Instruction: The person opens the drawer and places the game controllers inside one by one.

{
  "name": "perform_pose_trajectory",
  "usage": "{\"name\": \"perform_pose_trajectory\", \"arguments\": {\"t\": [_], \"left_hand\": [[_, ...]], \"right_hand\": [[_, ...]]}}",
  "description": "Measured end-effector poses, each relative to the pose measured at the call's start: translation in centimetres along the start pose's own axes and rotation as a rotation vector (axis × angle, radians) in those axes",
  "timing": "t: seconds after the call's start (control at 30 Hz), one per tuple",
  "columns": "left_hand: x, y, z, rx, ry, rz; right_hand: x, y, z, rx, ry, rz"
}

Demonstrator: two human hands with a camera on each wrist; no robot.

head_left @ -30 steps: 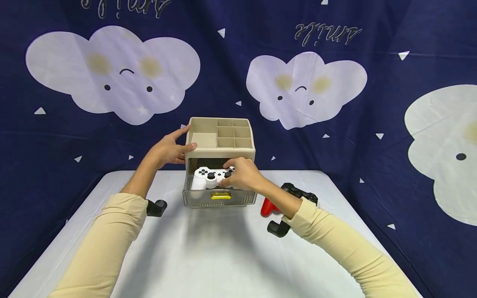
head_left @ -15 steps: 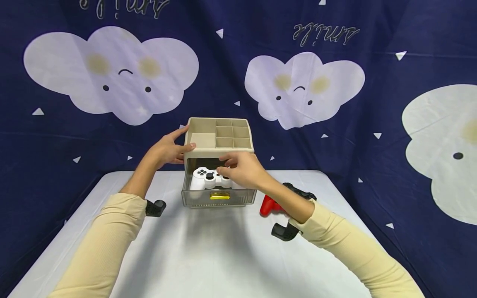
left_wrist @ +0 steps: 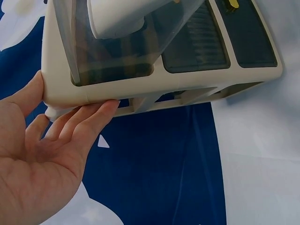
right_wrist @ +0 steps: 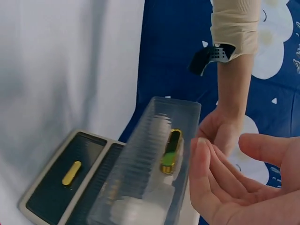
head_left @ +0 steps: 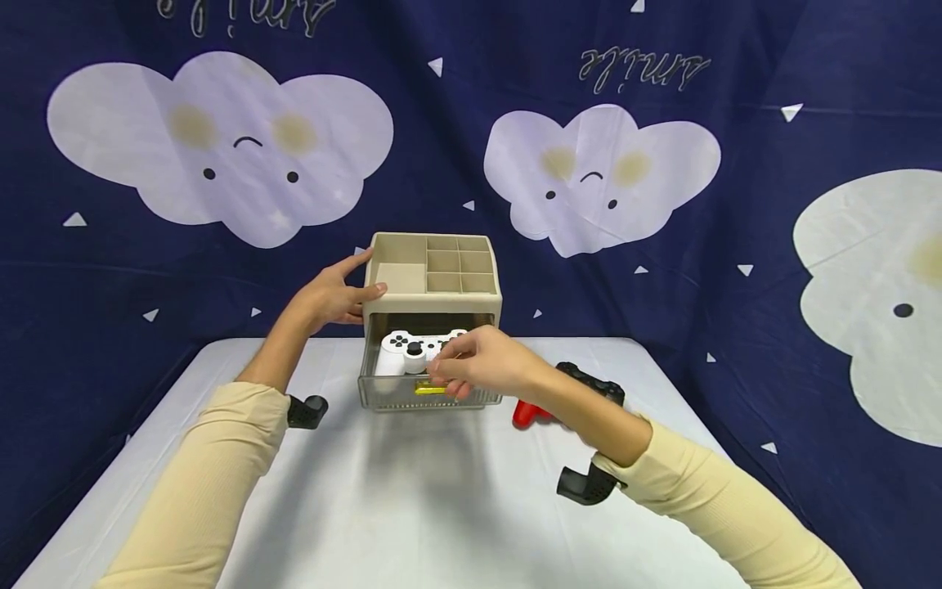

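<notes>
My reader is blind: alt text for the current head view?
A person's left hand grips a beige organizer; the right hand is by its open clear drawer, which holds a white game controller. Something red and black lies to the right.

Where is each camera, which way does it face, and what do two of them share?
Head: on the head, facing forward and down at the desk organizer; left hand, right hand and sleeves show.
Left wrist: worn there, facing the drawer fronts; only the left hand shows.
Right wrist: worn there, facing the open drawer; right hand near, left hand and sleeve beyond.
Shared: head and right wrist both show that drawer's yellow handle.
</notes>
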State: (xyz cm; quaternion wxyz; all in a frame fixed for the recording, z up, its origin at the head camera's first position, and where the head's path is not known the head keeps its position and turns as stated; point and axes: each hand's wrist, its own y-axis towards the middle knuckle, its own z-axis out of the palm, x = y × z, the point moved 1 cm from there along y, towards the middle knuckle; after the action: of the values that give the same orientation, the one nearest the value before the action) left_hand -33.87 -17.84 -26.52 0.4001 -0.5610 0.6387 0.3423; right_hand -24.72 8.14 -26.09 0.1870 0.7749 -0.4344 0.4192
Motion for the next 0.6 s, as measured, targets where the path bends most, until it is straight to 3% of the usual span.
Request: {"name": "perform_pose_trajectory", "arguments": {"t": [0.3, 0.6], "left_hand": [[-0.1, 0.0, 0.1, 0.008, 0.005, -0.002], [-0.1, -0.1, 0.1, 0.015, -0.006, 0.005]], "right_hand": [[-2.6, -0.5, 1.2, 0.153, 0.171, 0.122], [-4.1, -0.4, 2.5, 0.169, 0.315, 0.116]]}}
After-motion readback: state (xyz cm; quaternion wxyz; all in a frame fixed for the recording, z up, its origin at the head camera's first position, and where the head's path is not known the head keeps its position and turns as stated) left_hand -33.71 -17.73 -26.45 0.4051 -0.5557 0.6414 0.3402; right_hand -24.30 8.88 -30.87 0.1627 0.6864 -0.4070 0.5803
